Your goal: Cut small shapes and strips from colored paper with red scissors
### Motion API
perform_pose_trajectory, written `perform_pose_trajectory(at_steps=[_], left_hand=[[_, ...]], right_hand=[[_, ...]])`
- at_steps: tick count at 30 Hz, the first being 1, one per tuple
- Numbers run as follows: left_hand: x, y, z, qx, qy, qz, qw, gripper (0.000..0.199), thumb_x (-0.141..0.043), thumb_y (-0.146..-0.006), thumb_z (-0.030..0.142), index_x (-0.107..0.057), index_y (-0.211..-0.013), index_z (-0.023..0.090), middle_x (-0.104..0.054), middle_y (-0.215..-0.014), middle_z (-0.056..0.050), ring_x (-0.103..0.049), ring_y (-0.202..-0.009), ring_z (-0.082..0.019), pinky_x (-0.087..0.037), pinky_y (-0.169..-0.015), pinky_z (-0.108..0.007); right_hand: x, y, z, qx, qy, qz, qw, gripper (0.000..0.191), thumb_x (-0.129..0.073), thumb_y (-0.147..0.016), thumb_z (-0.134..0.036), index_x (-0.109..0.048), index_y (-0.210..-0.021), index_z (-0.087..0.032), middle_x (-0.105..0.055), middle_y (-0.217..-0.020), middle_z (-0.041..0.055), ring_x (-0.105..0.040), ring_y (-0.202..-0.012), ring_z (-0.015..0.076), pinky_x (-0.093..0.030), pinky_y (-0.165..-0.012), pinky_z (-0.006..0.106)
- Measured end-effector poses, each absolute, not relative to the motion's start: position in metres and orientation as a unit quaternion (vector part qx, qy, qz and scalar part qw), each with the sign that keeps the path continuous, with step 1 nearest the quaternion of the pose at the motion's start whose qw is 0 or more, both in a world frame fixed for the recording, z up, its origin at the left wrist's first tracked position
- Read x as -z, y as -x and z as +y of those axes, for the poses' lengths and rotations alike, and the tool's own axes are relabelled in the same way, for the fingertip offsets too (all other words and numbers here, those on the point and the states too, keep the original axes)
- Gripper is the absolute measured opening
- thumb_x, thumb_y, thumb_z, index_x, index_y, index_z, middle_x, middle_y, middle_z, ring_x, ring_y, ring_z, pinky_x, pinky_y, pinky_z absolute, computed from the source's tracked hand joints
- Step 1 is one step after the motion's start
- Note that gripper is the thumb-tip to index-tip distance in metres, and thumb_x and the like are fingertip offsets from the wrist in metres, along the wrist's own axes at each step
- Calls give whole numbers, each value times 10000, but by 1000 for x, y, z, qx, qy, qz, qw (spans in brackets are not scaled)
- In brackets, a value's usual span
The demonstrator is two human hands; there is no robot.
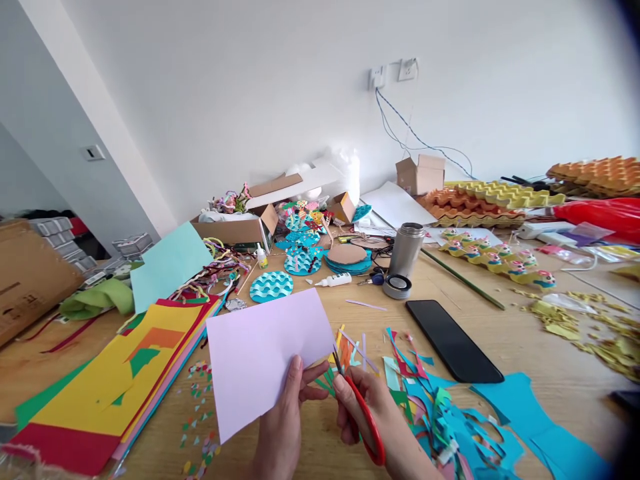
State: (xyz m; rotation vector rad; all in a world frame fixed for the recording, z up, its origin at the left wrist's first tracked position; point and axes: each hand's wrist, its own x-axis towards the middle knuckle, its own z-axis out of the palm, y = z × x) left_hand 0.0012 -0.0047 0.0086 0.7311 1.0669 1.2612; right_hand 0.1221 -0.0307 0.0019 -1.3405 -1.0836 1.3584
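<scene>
A sheet of pale lilac paper [265, 353] is pinched in my left hand [287, 413], the thumb on its face near the lower right edge. My right hand [365, 407] grips red-handled scissors [374, 433]. Their dark blades are at the sheet's right edge; whether they are parted I cannot tell. Thin lilac, orange, yellow and green strips [350, 347] lie on the table just beyond my hands. Tiny coloured paper bits [200, 427] are scattered left of the sheet. A heap of blue paper scraps [465, 427] lies to the right of my right hand.
Stacked coloured sheets [165, 327] lie at left. A black phone [453, 340] rests at right. Behind stand a steel flask [406, 250], a glue bottle [335, 280] on its side and blue wavy card discs [271, 287]. Egg trays [470, 207] are at the back right.
</scene>
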Motion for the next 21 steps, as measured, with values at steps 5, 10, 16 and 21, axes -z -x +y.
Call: perform_pose_trajectory(at_steps=[5,10,16,21], left_hand=[[-3,1,-3,-539,-312,461,632,420,-662,-744,459,-661,-987,116,-734,-931,-131,-692,-847,-266,-548,-626,-291],[-2,2,-5,-532,-317,464,633,411,-641,-761,470,-668,-968,116,-731,-956,-131,-680,-897,-267,-544,-660,-291],[-4,0,-8,-527,-318,467,636,423,-652,-757,461,-646,-1018,128,-727,-977,-124,-670,-933,-272,-537,-654,-285],[-1,1,-5,-523,-324,466,636,424,-642,-761,474,-646,-998,122,-734,-938,-130,-683,-884,-272,-539,-646,-297]], right_hand=[[1,-120,-30,-555,553,-420,459,554,-510,-669,-751,-354,-611,-222,-466,-379,-62,-442,-302,73,-300,-327,175],[4,-120,-29,-555,543,-422,468,550,-512,-678,-740,-375,-617,-211,-489,-377,-55,-440,-291,66,-280,-318,163],[3,-120,-29,-565,549,-402,466,547,-562,-646,-725,-366,-620,-215,-477,-359,-68,-438,-279,66,-279,-302,153],[2,-120,-29,-570,550,-398,463,549,-565,-639,-726,-367,-627,-214,-477,-362,-73,-432,-277,63,-290,-299,152]])
